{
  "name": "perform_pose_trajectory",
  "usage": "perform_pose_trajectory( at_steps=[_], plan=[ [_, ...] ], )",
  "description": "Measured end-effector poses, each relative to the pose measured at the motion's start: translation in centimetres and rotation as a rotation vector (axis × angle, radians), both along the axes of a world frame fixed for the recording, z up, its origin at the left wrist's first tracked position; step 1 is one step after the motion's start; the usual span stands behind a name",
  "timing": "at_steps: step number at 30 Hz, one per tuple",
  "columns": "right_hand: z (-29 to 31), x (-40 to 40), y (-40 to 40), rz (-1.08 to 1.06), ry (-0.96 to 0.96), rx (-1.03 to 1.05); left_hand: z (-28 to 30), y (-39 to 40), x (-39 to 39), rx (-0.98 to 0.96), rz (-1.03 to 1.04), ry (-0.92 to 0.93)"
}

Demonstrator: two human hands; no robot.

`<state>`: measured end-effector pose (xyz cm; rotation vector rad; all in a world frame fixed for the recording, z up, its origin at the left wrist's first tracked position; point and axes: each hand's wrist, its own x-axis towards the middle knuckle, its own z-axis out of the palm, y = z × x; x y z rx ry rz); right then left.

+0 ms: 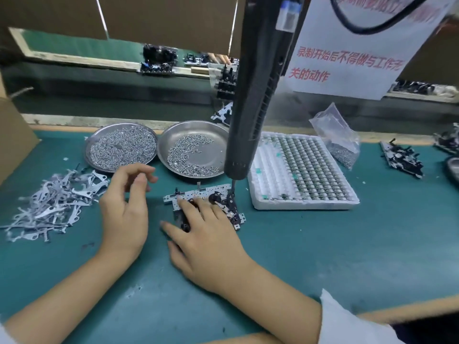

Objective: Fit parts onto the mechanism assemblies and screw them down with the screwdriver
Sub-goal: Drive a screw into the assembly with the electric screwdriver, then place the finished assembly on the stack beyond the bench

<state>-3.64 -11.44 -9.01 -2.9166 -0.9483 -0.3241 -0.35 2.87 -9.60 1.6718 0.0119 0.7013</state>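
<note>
A mechanism assembly (203,198) lies flat on the green desk (323,244), near the middle. The right hand (206,239) rests on it with straight, spread fingers that press it down. The left hand (125,207) hovers just beside the assembly, on its left. Its fingers are loosely curled; it is blurry, and I cannot tell if it pinches something small.

The big black screwdriver (255,90) hangs down from above. Its tip touches the far right part of the assembly. No hand holds it.

Toward the far edge of the desk sit two round metal dishes. The left dish (121,147) is full of tiny screws, and the right dish (192,148) has fewer. A white tray (301,170) with rows of small round parts sits right of the assembly. A clear bag (339,137) stands behind the tray. A pile of flat metal pieces (53,204) lies near the left edge. More assemblies (402,157) lie near the right edge.
</note>
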Motion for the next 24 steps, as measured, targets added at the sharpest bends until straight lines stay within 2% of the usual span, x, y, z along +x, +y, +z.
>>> perform_pose_trajectory(
  at_steps=[3, 7, 12, 14, 17, 19, 21, 24],
  plan=[
    [0.1, -2.0, -1.5, 0.051, 0.020, 0.034, -0.3, 0.2, 0.2, -0.012, -0.003, -0.001],
    [0.4, -5.3, -4.7, 0.067, -0.012, -0.042, -0.5, 0.4, 0.2, 0.016, -0.021, 0.007],
    [0.1, -7.8, -11.1, -0.043, -0.122, 0.028, -0.8, 0.3, 0.3, 0.053, -0.053, 0.022],
    [0.2, -7.7, -14.8, -0.180, -0.175, 0.014, -0.7, 0.3, 0.3, 0.072, -0.063, 0.024],
    [0.3, -6.3, -20.9, -0.517, -0.249, -0.067, -0.7, 0.2, 0.2, 0.108, -0.070, 0.043],
    [0.7, -5.1, -23.3, -0.693, -0.222, -0.092, -0.7, 0.2, 0.1, 0.148, -0.075, 0.050],
    [0.8, -4.2, -23.3, -0.649, -0.169, 0.005, -0.6, -0.1, -0.1, 0.194, -0.074, 0.051],
    [0.3, -3.2, -19.3, -0.417, -0.184, 0.212, -0.4, -0.6, -0.3, 0.249, -0.078, 0.041]
  ],
)
